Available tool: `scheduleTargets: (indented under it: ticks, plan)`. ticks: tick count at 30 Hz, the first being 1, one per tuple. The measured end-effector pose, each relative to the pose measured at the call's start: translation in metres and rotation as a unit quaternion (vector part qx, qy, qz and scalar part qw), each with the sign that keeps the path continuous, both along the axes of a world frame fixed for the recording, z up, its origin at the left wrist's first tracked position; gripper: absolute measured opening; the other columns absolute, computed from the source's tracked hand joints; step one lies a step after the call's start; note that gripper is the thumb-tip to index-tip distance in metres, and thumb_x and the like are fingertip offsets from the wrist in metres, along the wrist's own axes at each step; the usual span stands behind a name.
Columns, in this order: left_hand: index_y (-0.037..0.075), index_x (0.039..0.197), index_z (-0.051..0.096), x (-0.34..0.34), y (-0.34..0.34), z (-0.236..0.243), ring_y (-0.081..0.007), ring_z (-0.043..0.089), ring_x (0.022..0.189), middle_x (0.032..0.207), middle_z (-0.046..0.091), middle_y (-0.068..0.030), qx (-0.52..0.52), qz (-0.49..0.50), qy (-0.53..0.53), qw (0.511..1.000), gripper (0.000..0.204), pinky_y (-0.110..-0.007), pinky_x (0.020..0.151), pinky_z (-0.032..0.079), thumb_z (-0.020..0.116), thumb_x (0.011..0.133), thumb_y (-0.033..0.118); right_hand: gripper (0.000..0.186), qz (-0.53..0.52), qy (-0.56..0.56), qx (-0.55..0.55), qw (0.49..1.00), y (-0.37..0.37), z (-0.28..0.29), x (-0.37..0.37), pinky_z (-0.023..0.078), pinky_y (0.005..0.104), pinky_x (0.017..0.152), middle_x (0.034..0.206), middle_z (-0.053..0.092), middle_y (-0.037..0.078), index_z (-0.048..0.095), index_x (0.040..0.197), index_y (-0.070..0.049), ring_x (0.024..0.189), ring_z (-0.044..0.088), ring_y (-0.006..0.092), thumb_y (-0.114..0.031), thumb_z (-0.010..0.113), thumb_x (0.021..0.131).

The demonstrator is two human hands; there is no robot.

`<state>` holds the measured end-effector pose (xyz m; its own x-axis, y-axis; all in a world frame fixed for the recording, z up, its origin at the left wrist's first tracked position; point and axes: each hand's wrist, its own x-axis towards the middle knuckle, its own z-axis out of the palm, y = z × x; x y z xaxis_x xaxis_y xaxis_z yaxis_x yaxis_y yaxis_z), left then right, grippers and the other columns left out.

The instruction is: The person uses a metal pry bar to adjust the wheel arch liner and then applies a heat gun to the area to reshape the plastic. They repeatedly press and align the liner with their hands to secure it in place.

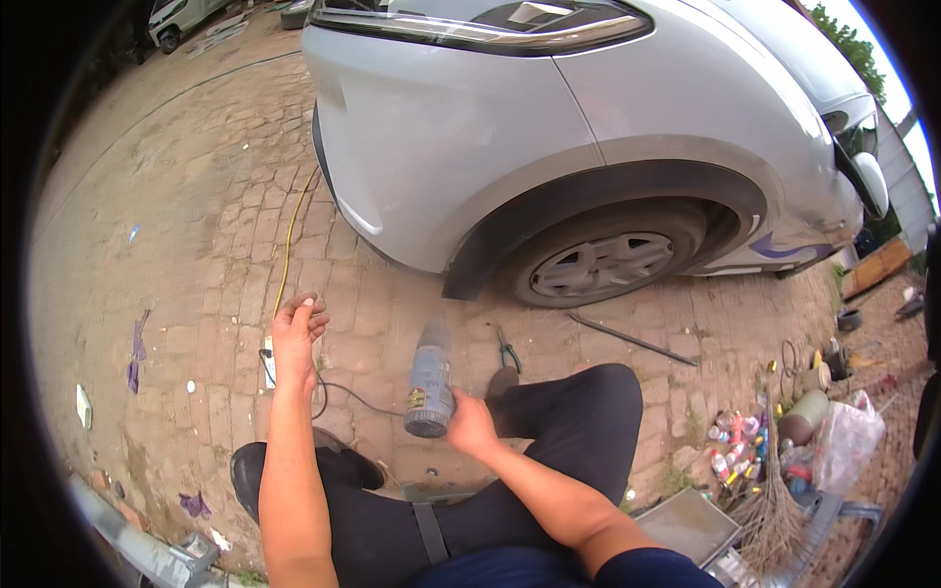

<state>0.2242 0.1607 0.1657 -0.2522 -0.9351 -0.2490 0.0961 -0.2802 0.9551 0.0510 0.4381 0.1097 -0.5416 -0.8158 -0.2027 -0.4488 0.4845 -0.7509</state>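
Note:
My right hand (472, 425) is wrapped round a grey heat gun (429, 382), low between my knees. Its tapered nozzle points away from me toward the silver car's front corner, and a black cord (361, 397) trails from it to the left. My left hand (297, 328) is raised in the air left of the tool, its fingers curled in against the thumb. Whether anything small sits in that pinch cannot be made out. Ahead is the car's bumper (431, 167), with a black wheel-arch trim (598, 186) whose lower front end hangs near the ground.
Pliers (509, 353) and a dark rod (632, 338) lie on the brick paving near the wheel (608, 260). A white power strip (267, 365) with a yellow cable (292, 235) is at left. Bottles (735, 446), a twig broom (772, 510) and a plastic bag (848, 441) crowd the right.

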Motion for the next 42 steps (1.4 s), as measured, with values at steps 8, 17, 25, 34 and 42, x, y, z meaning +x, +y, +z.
scheduleTargets:
  ticks: [8, 17, 25, 34, 42]
  plan:
    - [-0.002, 0.136, 0.064, 0.001, 0.001, 0.003, -0.0163, 0.070, 0.097, 0.115, 0.073, -0.0107, 0.005, -0.006, 0.012, 1.000, 0.040, -0.032, 0.091, 0.056, 0.066, 0.108, 0.027, 0.030, -0.011, -0.018, -0.041, 0.999, -0.001, -0.007, 0.000, 0.055, 0.0595, 0.084, 0.098, 0.074, 0.029, 0.065, 0.115, -0.002, 0.099, 0.070, 0.0524, -0.003, 0.067, 0.085]
    - [-0.001, 0.135, 0.065, -0.003, 0.003, 0.005, -0.0162, 0.071, 0.098, 0.116, 0.074, -0.0108, -0.002, -0.013, 0.007, 1.000, 0.040, -0.031, 0.090, 0.056, 0.065, 0.108, 0.027, 0.039, -0.054, 0.009, -0.052, 0.997, 0.008, -0.001, 0.003, 0.057, 0.0559, 0.086, 0.100, 0.074, 0.031, 0.069, 0.122, -0.002, 0.100, 0.072, 0.0513, -0.004, 0.068, 0.083]
    - [-0.003, 0.137, 0.064, -0.013, 0.001, -0.001, -0.0165, 0.071, 0.098, 0.116, 0.074, -0.0115, 0.001, -0.021, -0.005, 1.000, 0.042, -0.031, 0.090, 0.056, 0.066, 0.108, 0.028, 0.038, -0.060, 0.002, -0.006, 0.998, 0.012, -0.011, 0.003, 0.058, 0.0561, 0.086, 0.098, 0.074, 0.031, 0.069, 0.119, 0.000, 0.099, 0.072, 0.0506, 0.000, 0.065, 0.082]
    - [-0.001, 0.135, 0.066, -0.022, 0.005, 0.000, -0.0185, 0.072, 0.100, 0.119, 0.075, -0.0127, 0.007, -0.026, -0.017, 1.000, 0.039, -0.032, 0.091, 0.054, 0.065, 0.107, 0.026, 0.032, -0.071, 0.001, -0.041, 0.997, 0.018, -0.024, -0.006, 0.058, 0.0563, 0.085, 0.094, 0.074, 0.031, 0.069, 0.113, 0.001, 0.095, 0.073, 0.0508, 0.003, 0.063, 0.082]
    - [-0.002, 0.136, 0.065, -0.027, 0.005, -0.003, -0.0143, 0.071, 0.095, 0.115, 0.075, -0.0103, 0.004, -0.029, -0.039, 0.999, 0.040, -0.029, 0.087, 0.056, 0.065, 0.107, 0.026, 0.028, -0.051, 0.009, -0.064, 0.997, 0.019, -0.020, -0.011, 0.057, 0.0577, 0.084, 0.097, 0.073, 0.032, 0.069, 0.109, 0.003, 0.100, 0.071, 0.0518, 0.003, 0.065, 0.081]
